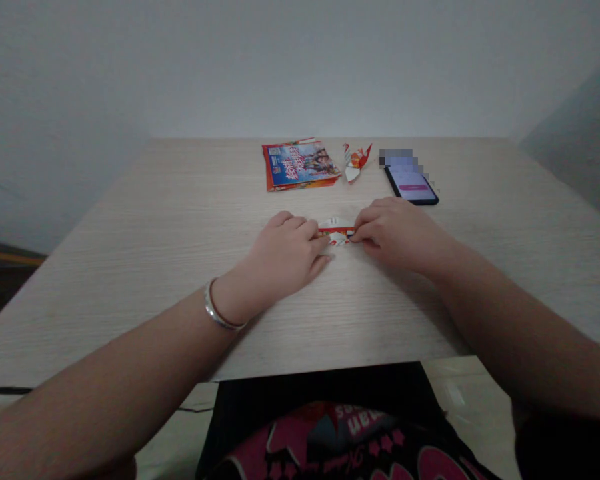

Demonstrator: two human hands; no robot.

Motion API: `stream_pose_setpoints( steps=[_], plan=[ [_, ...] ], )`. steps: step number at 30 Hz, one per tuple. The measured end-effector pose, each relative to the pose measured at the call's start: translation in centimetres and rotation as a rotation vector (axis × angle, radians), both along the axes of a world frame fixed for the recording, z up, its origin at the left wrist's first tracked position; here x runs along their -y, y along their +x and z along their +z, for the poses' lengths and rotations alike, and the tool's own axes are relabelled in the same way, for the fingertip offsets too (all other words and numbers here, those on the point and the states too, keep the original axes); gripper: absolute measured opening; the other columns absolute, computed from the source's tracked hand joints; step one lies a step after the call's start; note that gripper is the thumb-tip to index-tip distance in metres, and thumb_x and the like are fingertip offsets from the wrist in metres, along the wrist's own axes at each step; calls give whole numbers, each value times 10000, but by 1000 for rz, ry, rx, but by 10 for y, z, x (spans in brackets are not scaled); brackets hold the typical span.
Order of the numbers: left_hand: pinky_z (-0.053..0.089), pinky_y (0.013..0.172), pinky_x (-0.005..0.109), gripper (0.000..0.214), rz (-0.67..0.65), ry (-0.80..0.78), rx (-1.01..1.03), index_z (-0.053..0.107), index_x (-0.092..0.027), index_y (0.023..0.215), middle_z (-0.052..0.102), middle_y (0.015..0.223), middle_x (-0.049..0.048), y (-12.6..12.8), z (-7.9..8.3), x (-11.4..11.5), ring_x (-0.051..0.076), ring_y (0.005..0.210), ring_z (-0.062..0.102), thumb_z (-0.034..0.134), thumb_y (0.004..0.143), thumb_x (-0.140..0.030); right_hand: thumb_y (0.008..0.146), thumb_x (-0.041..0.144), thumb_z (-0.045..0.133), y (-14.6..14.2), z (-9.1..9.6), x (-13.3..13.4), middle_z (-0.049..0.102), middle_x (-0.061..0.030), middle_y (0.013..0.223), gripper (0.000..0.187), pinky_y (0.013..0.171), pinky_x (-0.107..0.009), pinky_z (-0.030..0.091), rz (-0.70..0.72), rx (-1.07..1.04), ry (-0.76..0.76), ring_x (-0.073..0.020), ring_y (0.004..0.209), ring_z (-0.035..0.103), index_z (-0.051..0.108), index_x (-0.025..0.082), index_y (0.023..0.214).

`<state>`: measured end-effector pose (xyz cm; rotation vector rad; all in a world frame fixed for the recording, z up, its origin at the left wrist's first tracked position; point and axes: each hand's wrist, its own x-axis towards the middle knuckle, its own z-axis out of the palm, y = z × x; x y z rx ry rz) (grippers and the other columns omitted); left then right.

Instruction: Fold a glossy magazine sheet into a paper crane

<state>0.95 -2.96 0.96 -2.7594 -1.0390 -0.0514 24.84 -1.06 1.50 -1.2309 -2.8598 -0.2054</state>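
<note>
A small folded piece of printed paper (337, 233), white with red and coloured print, lies on the table between my hands. My left hand (290, 250), with a silver bangle at its wrist, grips the paper's left end with fingers closed. At the opposite end, my right hand (395, 230) pinches the paper between thumb and fingers. Both ends of the paper are hidden under the fingertips. Behind the hands stands a folded paper crane (356, 162) in white, red and orange.
A stack of printed leaflets (303, 165), blue on top with red-orange edges, lies back left of the crane. Back right is a phone (414, 183) with its screen lit. The light wood table (155, 220) meets a pale wall (330, 67); its front edge is near my lap.
</note>
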Motion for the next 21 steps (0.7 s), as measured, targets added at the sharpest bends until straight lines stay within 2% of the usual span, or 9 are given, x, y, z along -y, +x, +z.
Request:
stream_pose_setpoints(
  steps=[3,6,12,15,21],
  plan=[
    [442,885,459,381,22,42,29,799,-169,980,744,981,114,-2,2,0,282,925,663,483,1057,-366,912,136,659,4,-2,-2,802,-85,1092,250,942,-417,524,2,-103,-61,-259,1020,694,857,229,1034],
    [437,849,447,404,58,38,53,809,-178,935,754,956,105,-4,2,-1,266,877,667,468,1058,-357,899,118,657,7,-6,-5,798,-102,1128,259,975,-420,537,15,-176,-139,-257,1046,705,855,214,1034],
    [451,886,458,393,109,8,25,805,-191,937,769,988,95,-4,2,-3,284,933,680,464,1052,-349,878,108,619,6,-10,-5,775,-155,1240,259,1037,-459,533,29,-259,-150,-287,1131,707,845,160,994],
    [456,932,483,406,126,25,23,806,-173,960,772,1029,115,-5,3,-2,299,977,680,449,1050,-345,877,119,615,3,-12,-5,776,-146,1252,255,1043,-450,528,71,-307,-176,-276,1136,711,839,167,988],
    [488,891,486,401,203,68,88,777,-143,1103,763,1077,155,-11,-8,-10,302,962,691,430,1054,-339,932,199,609,-5,-20,-3,772,-121,1240,304,1003,-427,505,183,-356,-194,-249,1103,691,807,211,1163]
  ],
)
